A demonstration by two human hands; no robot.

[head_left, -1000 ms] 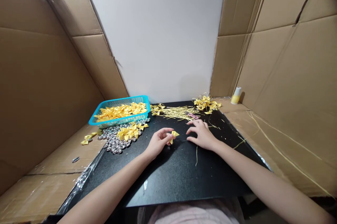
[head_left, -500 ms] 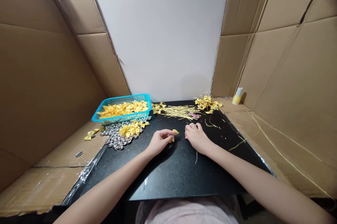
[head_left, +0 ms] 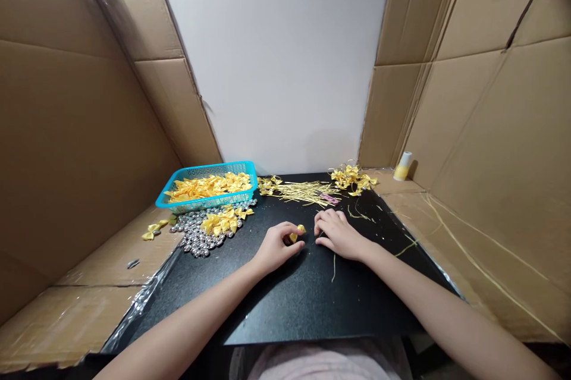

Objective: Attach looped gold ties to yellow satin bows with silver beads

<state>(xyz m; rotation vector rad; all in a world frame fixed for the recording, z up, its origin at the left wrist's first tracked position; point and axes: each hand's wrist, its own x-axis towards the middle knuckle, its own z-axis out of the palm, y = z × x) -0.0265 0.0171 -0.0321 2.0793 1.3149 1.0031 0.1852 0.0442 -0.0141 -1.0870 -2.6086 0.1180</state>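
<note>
My left hand [head_left: 282,244] is over the middle of the black table [head_left: 285,314], curled around a small yellow ribbon bow [head_left: 293,237]. The bow shows in the gap by the index fingertip, and the thumb stands a little away from it. Just to the right, my right hand [head_left: 338,234] is bent with its palm down. A thin yellow tie [head_left: 333,268] comes out beneath its wrist side, and a fine bit of it seems to show between thumb and fingers. The two hands are close but apart.
A blue basket [head_left: 161,197] of yellow bows stands at the back left. Before it lie silver beads [head_left: 196,243] with bows on top. Cut yellow ties [head_left: 298,191], a pink clip [head_left: 329,198] and finished-looking bows [head_left: 351,179] lie behind. Cardboard walls flank the table; a spool [head_left: 402,166] stands right.
My left thumb has moved off the bow, which has turned among the fingers. My right thumb has come apart from the fingers. The view has shifted slightly.
</note>
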